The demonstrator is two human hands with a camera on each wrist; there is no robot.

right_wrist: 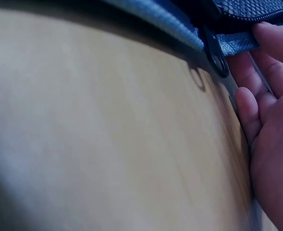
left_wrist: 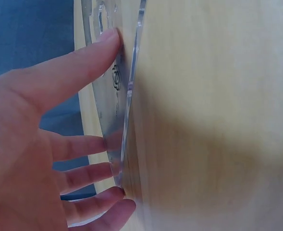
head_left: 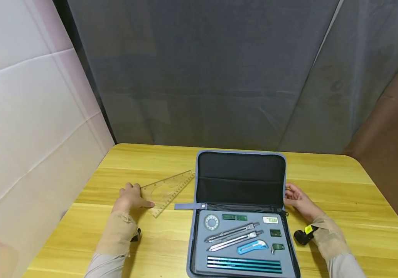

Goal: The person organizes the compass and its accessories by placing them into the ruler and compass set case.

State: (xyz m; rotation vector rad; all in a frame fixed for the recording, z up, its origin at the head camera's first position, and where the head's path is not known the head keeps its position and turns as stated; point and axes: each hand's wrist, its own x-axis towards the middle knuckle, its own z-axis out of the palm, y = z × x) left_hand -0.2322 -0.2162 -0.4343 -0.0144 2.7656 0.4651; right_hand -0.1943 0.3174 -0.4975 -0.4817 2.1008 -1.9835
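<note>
- We sit at a yellow wooden tabletop (head_left: 341, 200) with rounded far corners; grey cloth (head_left: 220, 77) hangs behind its far edge, a white panel (head_left: 29, 116) stands at the left, brown sheeting (head_left: 393, 135) at the right.
- An open zip case (head_left: 240, 181) lies mid-table toward the near edge, lid propped up; its tray holds compasses (head_left: 233, 231), a blue cutter (head_left: 252, 247) and teal pencils (head_left: 244, 265).
- A clear set square (head_left: 167, 189) lies flat just left of the case. Our left hand (head_left: 131, 197) rests on its near-left corner.
- Our right hand (head_left: 297, 200) is at the case's right edge, near the hinge.
- Left wrist view adds: fingers (left_wrist: 83, 147) straight and spread, thumb and fingertips pressing the set square (left_wrist: 113, 91); nothing gripped.
- Right wrist view adds: fingers (right_wrist: 271, 41) loosely curled against the case's zip edge (right_wrist: 189, 33), beside a dark ring; we cannot tell if they pinch it.
</note>
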